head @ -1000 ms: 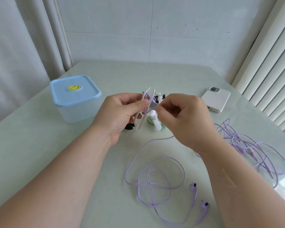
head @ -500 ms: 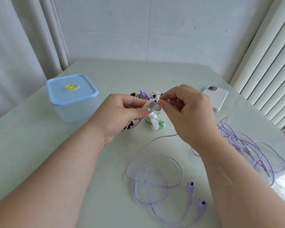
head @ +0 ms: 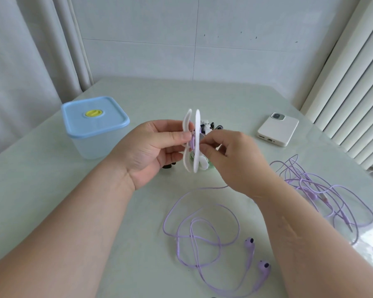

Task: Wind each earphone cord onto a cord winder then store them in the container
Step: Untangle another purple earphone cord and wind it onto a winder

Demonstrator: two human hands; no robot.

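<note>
Centre: left hand point(head: 151, 151) pinches white winder point(head: 196, 134), seen edge-on; right hand point(head: 230, 158) pinches purple cord point(head: 191, 235) at its hub. We cannot count turns there. Its loose length lies lower centre; lidded container point(head: 95, 125) upper left; small pile point(head: 207, 125) behind hands mostly hidden.

I am at home, it seems, in a plain living room. My table point(head: 52, 201) is a pale green, glossy slab that runs up to the wall point(head: 246, 61), which is faced with large pale tiles and has a few small dark specks. Pale curtains point(head: 30, 61) hang in folds at my left. White slats point(head: 353, 93) run down at my right, with daylight glaring on the table below them. A phone point(head: 278, 129) in a white case and a plastic food container point(head: 95, 125) with a blue lid sit here: household things.
</note>
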